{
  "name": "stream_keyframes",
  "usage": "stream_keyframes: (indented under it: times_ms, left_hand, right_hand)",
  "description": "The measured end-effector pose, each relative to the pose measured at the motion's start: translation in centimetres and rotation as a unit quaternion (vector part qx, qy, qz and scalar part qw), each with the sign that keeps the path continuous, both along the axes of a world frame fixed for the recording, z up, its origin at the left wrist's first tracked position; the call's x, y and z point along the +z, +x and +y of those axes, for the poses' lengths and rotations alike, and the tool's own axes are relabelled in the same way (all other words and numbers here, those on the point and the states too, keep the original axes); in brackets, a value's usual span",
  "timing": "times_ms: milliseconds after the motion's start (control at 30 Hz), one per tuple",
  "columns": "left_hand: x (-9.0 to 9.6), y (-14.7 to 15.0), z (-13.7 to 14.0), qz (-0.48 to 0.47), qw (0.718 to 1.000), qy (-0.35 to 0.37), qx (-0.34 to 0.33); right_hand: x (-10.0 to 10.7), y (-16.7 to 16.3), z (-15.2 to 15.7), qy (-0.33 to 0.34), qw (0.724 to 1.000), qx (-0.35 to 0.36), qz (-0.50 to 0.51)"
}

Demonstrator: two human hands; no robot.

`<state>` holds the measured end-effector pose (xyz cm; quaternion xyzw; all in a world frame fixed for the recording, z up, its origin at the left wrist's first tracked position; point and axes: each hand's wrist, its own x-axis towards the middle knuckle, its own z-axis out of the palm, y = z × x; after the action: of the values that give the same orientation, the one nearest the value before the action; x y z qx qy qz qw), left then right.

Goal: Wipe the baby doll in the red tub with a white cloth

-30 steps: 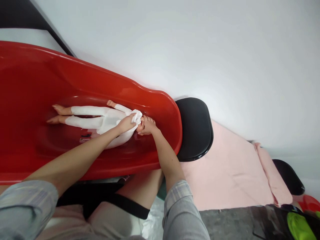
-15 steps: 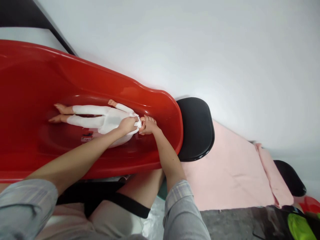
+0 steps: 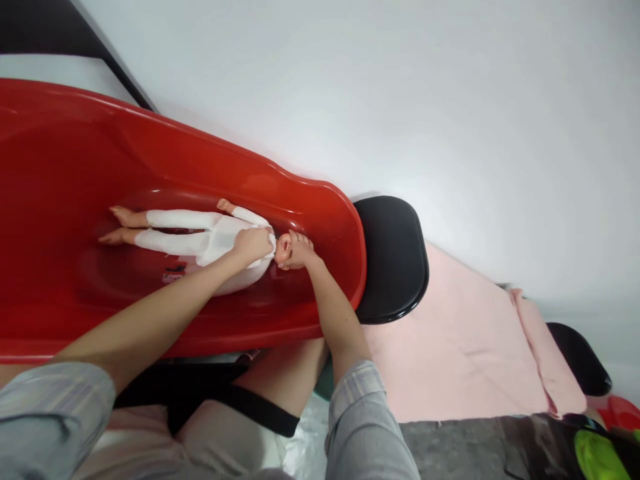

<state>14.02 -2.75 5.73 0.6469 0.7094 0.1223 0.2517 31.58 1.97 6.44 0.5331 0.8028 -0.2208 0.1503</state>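
Note:
A doll point(image 3: 190, 235) in a white suit lies on its back inside a red plastic tub point(image 3: 60, 147), feet to the left and head to the right. My left hand point(image 3: 253, 245) is closed on the white cloth at the doll's chest and neck. Over the doll's head sits my right hand point(image 3: 296, 251), cupping it, so most of the head is hidden. Both forearms reach in over the tub's near rim.
A black stool seat point(image 3: 393, 257) stands against the tub's right end. A pink cloth point(image 3: 460, 340) lies to the right, with a second black seat point(image 3: 580, 357) beyond it. A bright green object point(image 3: 600, 457) sits at the bottom right. White wall behind.
My left hand has drawn the bunched white cloth down from the doll's face towards its neck, so more of the face shows. My right hand has stayed on the head.

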Motion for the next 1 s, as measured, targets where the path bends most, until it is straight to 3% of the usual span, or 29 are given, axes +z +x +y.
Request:
stream_keyframes:
  times_ms: [100, 200, 333, 467, 667, 800, 900, 1000]
  left_hand:
    - [0.3, -0.9, 0.3, -0.015, 0.995, 0.049, 0.085]
    - [-0.7, -1.4, 0.3, -0.093, 0.985, 0.096, 0.105]
    - [-2.7, -0.6, 0.3, -0.119, 0.989, 0.08, 0.032]
    - [-3.4, 0.3, 0.5, -0.052, 0.994, 0.069, -0.073]
    - [-2.9, 0.2, 0.2, -0.031, 0.995, 0.06, -0.072]
    - [-2.3, 0.6, -0.2, -0.031, 0.998, 0.004, -0.061]
    - [-1.9, 0.8, -0.4, -0.025, 0.995, -0.029, -0.087]
    - [-1.6, 0.7, -0.7, -0.043, 0.982, -0.061, -0.172]
  right_hand:
    - [0.0, 0.0, 0.1, 0.0, 1.0, 0.002, -0.005]
    - [-0.2, 0.0, 0.2, 0.001, 1.0, 0.004, -0.009]
    - [-0.3, 0.1, 0.3, -0.002, 1.0, 0.006, -0.006]
    - [0.0, 0.0, 0.1, 0.001, 1.0, 0.007, 0.004]
    - [0.2, 0.1, 0.0, -0.004, 1.0, 0.004, 0.001]
    - [0.0, 0.2, 0.3, -0.009, 1.0, -0.001, 0.0]
    - [-0.3, 0.3, 0.4, -0.007, 1.0, -0.002, -0.005]
    - [-0.4, 0.4, 0.4, 0.001, 1.0, 0.001, 0.001]
